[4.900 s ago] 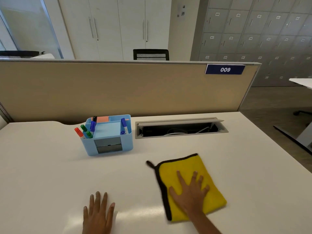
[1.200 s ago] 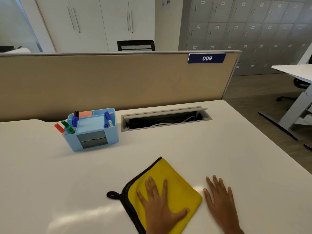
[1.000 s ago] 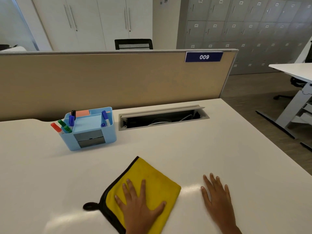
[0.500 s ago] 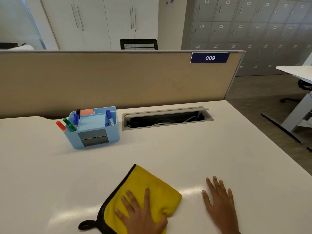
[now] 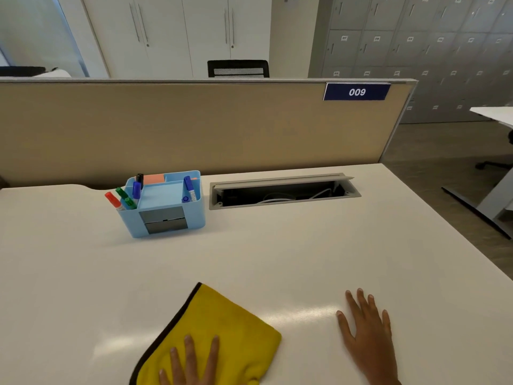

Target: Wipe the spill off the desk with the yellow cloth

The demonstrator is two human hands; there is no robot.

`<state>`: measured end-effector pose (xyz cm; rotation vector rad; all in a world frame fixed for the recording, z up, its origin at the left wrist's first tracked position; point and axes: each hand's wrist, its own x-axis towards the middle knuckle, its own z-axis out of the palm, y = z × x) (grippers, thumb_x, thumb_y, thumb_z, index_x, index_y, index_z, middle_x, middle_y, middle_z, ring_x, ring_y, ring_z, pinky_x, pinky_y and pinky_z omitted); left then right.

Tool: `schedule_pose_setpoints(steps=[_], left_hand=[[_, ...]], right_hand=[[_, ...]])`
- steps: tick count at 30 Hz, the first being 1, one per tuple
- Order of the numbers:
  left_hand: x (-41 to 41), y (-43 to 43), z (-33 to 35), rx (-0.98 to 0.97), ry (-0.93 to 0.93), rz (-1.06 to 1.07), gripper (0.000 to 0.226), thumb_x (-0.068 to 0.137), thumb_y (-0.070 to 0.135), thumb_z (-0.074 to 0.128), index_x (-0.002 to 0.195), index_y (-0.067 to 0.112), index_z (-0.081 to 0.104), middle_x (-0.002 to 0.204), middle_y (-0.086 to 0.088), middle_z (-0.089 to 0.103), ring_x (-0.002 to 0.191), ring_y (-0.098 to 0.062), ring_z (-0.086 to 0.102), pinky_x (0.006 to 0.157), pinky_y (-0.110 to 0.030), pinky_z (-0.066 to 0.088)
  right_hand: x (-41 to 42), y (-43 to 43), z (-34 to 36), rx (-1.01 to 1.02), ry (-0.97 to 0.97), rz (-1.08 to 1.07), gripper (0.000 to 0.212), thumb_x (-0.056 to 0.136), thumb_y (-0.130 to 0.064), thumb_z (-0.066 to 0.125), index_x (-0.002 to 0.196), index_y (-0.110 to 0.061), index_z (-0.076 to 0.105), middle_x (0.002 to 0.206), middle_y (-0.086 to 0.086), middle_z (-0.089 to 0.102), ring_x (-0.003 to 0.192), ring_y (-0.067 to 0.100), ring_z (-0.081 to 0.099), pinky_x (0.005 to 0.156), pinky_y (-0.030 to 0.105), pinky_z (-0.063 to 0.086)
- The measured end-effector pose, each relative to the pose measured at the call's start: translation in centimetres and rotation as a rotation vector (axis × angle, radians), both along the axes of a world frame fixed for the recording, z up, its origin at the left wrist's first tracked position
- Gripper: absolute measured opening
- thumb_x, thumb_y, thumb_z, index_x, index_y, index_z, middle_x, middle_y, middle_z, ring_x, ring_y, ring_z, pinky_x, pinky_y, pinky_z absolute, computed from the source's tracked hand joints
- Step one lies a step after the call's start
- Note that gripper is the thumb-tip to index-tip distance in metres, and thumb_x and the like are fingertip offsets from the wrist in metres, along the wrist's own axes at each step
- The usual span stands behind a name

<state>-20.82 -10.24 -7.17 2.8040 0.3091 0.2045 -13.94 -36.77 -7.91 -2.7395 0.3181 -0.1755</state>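
**Left palm on the yellow cloth, right palm on the bare desk**

My left hand (image 5: 191,366) lies flat on the yellow cloth (image 5: 222,329) at the near edge of the desk (image 5: 83,287), fingers straight and spread, so its grip is wide and only presses down. The cloth's dark-trimmed edge runs along its left side, and its near part is cut off by the bottom of the view. Well apart to the right, my right hand (image 5: 367,333) rests palm down on the bare white top, fingers straight, grip wide, holding nothing. Between the hands a pale sheen shows on the surface; I cannot tell whether it is wet. Farther back stands a blue organiser (image 5: 166,209) with markers (image 5: 122,197), and just right of it an open cable tray (image 5: 283,190). Behind them rises a beige partition (image 5: 194,129) carrying a blue sign (image 5: 357,91) reading 009
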Motion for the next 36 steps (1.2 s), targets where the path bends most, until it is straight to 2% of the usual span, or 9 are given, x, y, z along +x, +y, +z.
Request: schedule_pose_setpoints(steps=[4, 8, 12, 15, 20, 25, 29, 33, 36], left_hand=[[-0.1, -3.0, -1.2, 0.08, -0.034, -0.127, 0.087, 0.064, 0.084, -0.006, 0.138, 0.04, -0.015, 0.152, -0.001, -0.029, 0.139, -0.029, -0.026, 0.111, -0.047, -0.021], [2.7, -4.4, -0.3, 0.011, 0.007, -0.13, 0.086, 0.064, 0.082, 0.015, 0.138, 0.044, -0.009, 0.154, -0.007, -0.019, 0.139, -0.043, -0.001, 0.095, -0.061, 0.027], [8.5, -2.8, 1.0, -0.039, 0.189, -0.094, 0.082, 0.057, 0.066, 0.037, 0.135, 0.041, 0.028, 0.129, -0.025, 0.055, 0.109, -0.055, 0.052, 0.075, -0.071, 0.046], [12.2, 1.5, 1.7, 0.014, 0.298, -0.028, 0.082, 0.07, 0.08, 0.017, 0.141, 0.038, 0.014, 0.155, -0.014, 0.016, 0.139, -0.043, 0.016, 0.109, -0.063, 0.018], [11.0, 9.1, 2.7, 0.029, 0.336, 0.193, 0.139, 0.017, 0.081, -0.04, 0.141, 0.04, 0.008, 0.156, -0.009, 0.012, 0.141, -0.038, 0.011, 0.111, -0.059, 0.016], [5.9, 7.7, 1.9, -0.168, 0.208, 0.103, 0.062, 0.075, 0.074, -0.008, 0.133, 0.056, 0.002, 0.109, -0.027, 0.067, 0.093, -0.056, 0.061, 0.067, -0.076, 0.042], [6.4, 4.7, 1.9, -0.002, 0.122, -0.064, 0.055, 0.087, 0.056, -0.008, 0.14, 0.039, -0.008, 0.095, -0.017, 0.075, 0.08, -0.041, 0.07, 0.052, -0.059, 0.053], [10.5, 5.2, 2.3, 0.168, 0.179, -0.155, 0.079, 0.089, 0.053, -0.012, 0.113, 0.034, 0.061, 0.1, -0.017, 0.074, 0.087, -0.035, 0.071, 0.059, -0.056, 0.056], [13.9, 7.7, 3.0, 0.249, 0.244, -0.124, 0.119, 0.051, 0.072, -0.04, 0.135, 0.034, 0.035, 0.145, -0.024, 0.035, 0.131, -0.042, 0.038, 0.097, -0.064, 0.037]], right_hand=[[0.0, 0.4, 0.5, 0.01, 0.004, -0.003, 0.115, 0.066, -0.08, -0.019, 0.13, -0.014, 0.05, 0.142, 0.013, 0.046, 0.134, 0.034, 0.039, 0.111, 0.055, 0.025], [0.0, 0.7, 1.4, -0.028, 0.037, 0.035, 0.098, 0.085, -0.068, -0.004, 0.112, -0.004, 0.066, 0.119, 0.023, 0.064, 0.108, 0.046, 0.06, 0.087, 0.067, 0.044], [0.1, 0.6, 1.4, -0.004, 0.08, 0.033, 0.102, 0.082, -0.07, -0.005, 0.112, -0.003, 0.066, 0.119, 0.023, 0.064, 0.108, 0.047, 0.06, 0.087, 0.067, 0.043], [0.6, 0.6, 1.2, -0.028, 0.149, 0.017, 0.126, 0.052, -0.083, -0.03, 0.131, -0.023, 0.049, 0.145, 0.009, 0.043, 0.135, 0.03, 0.039, 0.111, 0.056, 0.025], [0.7, 0.8, 1.8, 0.026, 0.169, -0.01, 0.128, 0.047, -0.086, -0.029, 0.134, -0.027, 0.044, 0.143, 0.01, 0.046, 0.136, 0.027, 0.038, 0.112, 0.057, 0.023], [-0.1, 2.1, 2.9, 0.046, -0.018, 0.043, 0.054, 0.084, -0.068, -0.004, 0.137, -0.057, -0.004, 0.106, 0.027, 0.069, 0.119, 0.027, 0.05, 0.079, 0.07, 0.044], [-0.1, 1.8, 2.5, 0.031, 0.071, 0.006, 0.092, 0.083, -0.071, -0.004, 0.114, -0.017, 0.063, 0.104, 0.03, 0.069, 0.094, 0.05, 0.064, 0.078, 0.074, 0.043], [0.2, 2.0, 2.2, 0.063, 0.048, -0.013, 0.118, 0.068, -0.083, -0.01, 0.109, -0.002, 0.066, 0.118, 0.028, 0.063, 0.11, 0.049, 0.057, 0.094, 0.069, 0.034], [0.3, 2.0, 2.4, 0.087, 0.048, -0.066, 0.129, 0.053, -0.09, -0.015, 0.117, -0.008, 0.061, 0.131, 0.021, 0.055, 0.125, 0.042, 0.048, 0.106, 0.061, 0.025]])
